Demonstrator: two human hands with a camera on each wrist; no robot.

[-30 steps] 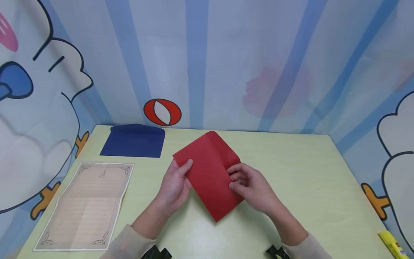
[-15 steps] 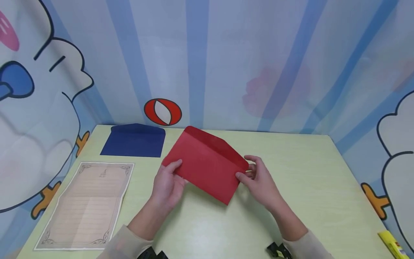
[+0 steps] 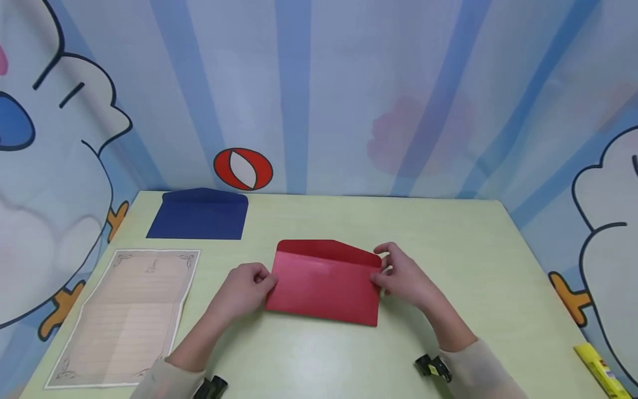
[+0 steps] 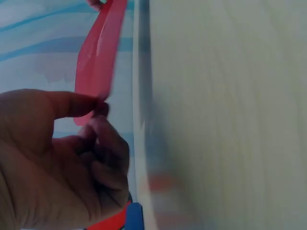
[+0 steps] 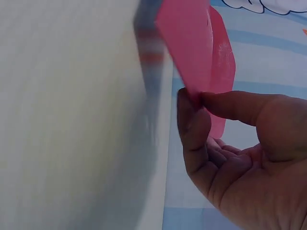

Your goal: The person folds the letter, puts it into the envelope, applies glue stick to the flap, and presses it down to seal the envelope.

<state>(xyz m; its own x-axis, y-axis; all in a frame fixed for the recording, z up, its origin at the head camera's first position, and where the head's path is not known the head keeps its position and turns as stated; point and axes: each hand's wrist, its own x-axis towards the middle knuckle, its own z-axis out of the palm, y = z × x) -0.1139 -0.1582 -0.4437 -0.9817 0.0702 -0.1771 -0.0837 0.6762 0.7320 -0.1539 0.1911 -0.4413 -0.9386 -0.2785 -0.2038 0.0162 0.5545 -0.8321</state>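
Note:
A red envelope (image 3: pixel 324 285) with its flap raised along the far side is held up over the middle of the table. My left hand (image 3: pixel 243 292) pinches its left edge between thumb and fingertip; the left wrist view shows this grip on the envelope (image 4: pixel 103 52) with the other fingers curled in. At the opposite short edge, my right hand (image 3: pixel 404 277) pinches the envelope near its right end. In the right wrist view the thumb and forefinger of that hand (image 5: pixel 249 143) meet on the red paper (image 5: pixel 189 43), and the flap stands out behind.
A dark blue envelope (image 3: pixel 196 216) lies at the table's back left. In front of it is a lined sheet of letter paper (image 3: pixel 124 316) with an ornate border. A yellow glue stick (image 3: pixel 601 370) lies by the right edge. Cartoon-printed sheeting (image 3: pixel 334 100) surrounds the table (image 3: pixel 473 249).
The red envelope has turned from slanted to nearly level, its flap now facing away. My left hand has shifted its grip to the left edge; the right hand still holds the right end.

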